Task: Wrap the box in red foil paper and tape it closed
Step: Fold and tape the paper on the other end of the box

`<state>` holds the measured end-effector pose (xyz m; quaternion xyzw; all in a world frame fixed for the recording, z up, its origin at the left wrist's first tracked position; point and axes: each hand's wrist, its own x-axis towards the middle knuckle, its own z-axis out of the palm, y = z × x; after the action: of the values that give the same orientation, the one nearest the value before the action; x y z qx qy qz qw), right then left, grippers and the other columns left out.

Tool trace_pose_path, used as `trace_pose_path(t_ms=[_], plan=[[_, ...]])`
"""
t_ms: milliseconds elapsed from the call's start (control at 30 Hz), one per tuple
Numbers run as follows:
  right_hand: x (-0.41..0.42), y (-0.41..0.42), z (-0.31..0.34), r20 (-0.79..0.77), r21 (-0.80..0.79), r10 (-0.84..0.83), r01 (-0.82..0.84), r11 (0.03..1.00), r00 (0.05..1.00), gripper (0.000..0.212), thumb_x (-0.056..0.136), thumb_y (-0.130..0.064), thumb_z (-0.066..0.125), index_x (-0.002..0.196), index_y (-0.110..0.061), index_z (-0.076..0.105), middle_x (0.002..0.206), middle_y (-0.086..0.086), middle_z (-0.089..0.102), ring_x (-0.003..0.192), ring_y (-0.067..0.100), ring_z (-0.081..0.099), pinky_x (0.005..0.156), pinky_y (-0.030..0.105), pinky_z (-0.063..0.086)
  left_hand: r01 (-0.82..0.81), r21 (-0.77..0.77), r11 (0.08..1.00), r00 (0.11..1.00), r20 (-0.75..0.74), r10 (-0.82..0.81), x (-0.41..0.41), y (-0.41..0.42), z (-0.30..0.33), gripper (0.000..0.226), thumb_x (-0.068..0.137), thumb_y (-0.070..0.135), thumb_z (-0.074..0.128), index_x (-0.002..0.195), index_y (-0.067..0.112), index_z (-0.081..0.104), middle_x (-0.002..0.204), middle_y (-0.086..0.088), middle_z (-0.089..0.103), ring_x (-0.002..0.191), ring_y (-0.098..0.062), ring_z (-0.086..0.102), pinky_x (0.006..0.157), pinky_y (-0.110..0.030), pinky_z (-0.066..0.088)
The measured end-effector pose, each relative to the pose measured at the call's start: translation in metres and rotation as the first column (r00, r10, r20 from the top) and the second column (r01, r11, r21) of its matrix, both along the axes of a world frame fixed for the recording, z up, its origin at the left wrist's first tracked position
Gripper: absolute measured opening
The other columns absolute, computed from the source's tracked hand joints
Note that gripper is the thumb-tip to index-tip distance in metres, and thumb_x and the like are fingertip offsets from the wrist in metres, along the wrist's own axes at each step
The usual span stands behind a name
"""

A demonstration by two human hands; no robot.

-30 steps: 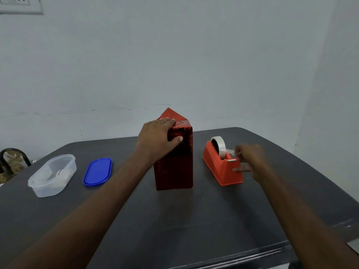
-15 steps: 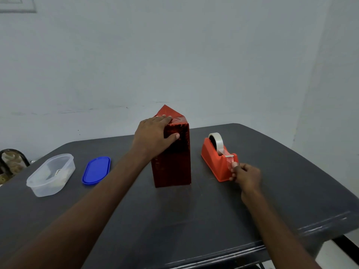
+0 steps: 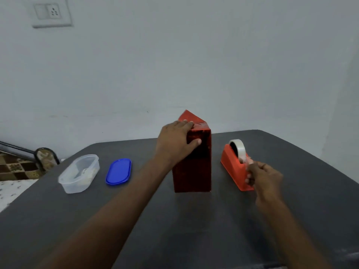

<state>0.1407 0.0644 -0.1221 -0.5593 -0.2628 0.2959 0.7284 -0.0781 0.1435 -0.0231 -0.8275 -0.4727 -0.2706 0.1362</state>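
Observation:
A tall box wrapped in red foil paper [image 3: 194, 171] stands upright in the middle of the dark table [image 3: 174, 220]. A triangular foil flap sticks up at its top. My left hand [image 3: 174, 144] grips the box's top left corner, fingers over the top and thumb on the front face. To the right sits an orange tape dispenser [image 3: 234, 164] with a roll of clear tape. My right hand [image 3: 262, 177] is at the dispenser's front end, fingers curled, pinching a strip of tape near the cutter.
A clear plastic container [image 3: 79, 173] and its blue lid [image 3: 118, 171] lie on the table's left part. A chair back [image 3: 45, 158] shows beyond the left edge. The wall is close behind the table. The table's right edge curves away past the dispenser.
My right hand dropped from above the dispenser to its front end, then lifted slightly while pinching the tape. My left hand stayed on the box. The camera shifted.

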Motion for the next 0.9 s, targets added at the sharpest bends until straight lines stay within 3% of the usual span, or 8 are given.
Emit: trace_pose_path(t_ms=[167,300,433,567,667,900], plan=[[-0.013,0.007,0.073,0.243,0.15,0.16,-0.2,0.968,0.957,0.02,0.093,-0.012,0.066,0.073,-0.008,0.062,0.058,0.006,0.054,0.046,0.013,0.045,0.05,0.03,0.041,-0.042,-0.006,0.999,0.999,-0.003,0.042,0.003,-0.004,0.002,0.072,0.09,0.064,0.049,0.149,0.024,0.04,0.155,-0.005,0.04,0.144,-0.024,0.033,0.119,-0.04,0.023],[-0.03,0.02,0.131,0.497,0.193,0.267,-0.405,0.894,0.826,0.015,0.09,-0.017,0.072,0.08,-0.007,0.068,0.069,0.007,0.062,0.049,0.013,0.047,0.048,0.025,0.045,-0.074,-0.059,0.996,0.996,0.054,0.077,0.004,-0.01,0.0,0.071,0.089,0.066,0.05,0.15,0.032,0.037,0.16,-0.01,0.028,0.148,-0.029,0.022,0.119,-0.045,0.018],[-0.045,0.049,0.172,0.733,0.016,0.362,-0.547,0.837,0.575,0.017,0.089,-0.023,0.074,0.081,-0.008,0.07,0.065,0.0,0.066,0.053,0.017,0.049,0.053,0.027,0.045,-0.127,-0.143,0.981,0.984,0.108,0.143,0.006,-0.013,0.001,0.07,0.086,0.069,0.051,0.148,0.039,0.037,0.163,-0.019,0.011,0.15,-0.039,0.01,0.118,-0.052,0.013],[-0.06,0.077,0.2,0.837,-0.249,0.474,-0.583,0.774,0.272,0.019,0.087,-0.024,0.077,0.083,-0.006,0.071,0.07,0.008,0.069,0.05,0.012,0.048,0.05,0.022,0.043,-0.147,-0.221,0.964,0.977,0.12,0.176,0.011,-0.015,0.005,0.073,0.084,0.074,0.048,0.148,0.039,0.037,0.16,-0.021,0.021,0.147,-0.042,0.017,0.117,-0.055,0.017],[-0.07,0.099,0.21,0.844,-0.396,0.529,-0.564,0.725,0.087,0.019,0.085,-0.023,0.078,0.082,-0.006,0.071,0.07,0.011,0.068,0.052,0.015,0.046,0.046,0.02,0.041,-0.147,-0.242,0.959,0.976,0.12,0.18,0.013,-0.014,0.006,0.075,0.083,0.077,0.047,0.148,0.039,0.037,0.158,-0.019,0.025,0.145,-0.041,0.022,0.116,-0.055,0.021],[-0.085,0.14,0.222,0.773,-0.619,0.606,-0.426,0.66,-0.185,0.021,0.08,-0.026,0.082,0.081,-0.008,0.071,0.059,-0.003,0.067,0.052,0.019,0.041,0.044,0.021,0.036,-0.139,-0.267,0.954,0.978,0.117,0.175,0.011,-0.013,0.004,0.079,0.084,0.078,0.046,0.151,0.04,0.029,0.162,-0.017,0.016,0.149,-0.04,0.011,0.117,-0.056,0.014]])
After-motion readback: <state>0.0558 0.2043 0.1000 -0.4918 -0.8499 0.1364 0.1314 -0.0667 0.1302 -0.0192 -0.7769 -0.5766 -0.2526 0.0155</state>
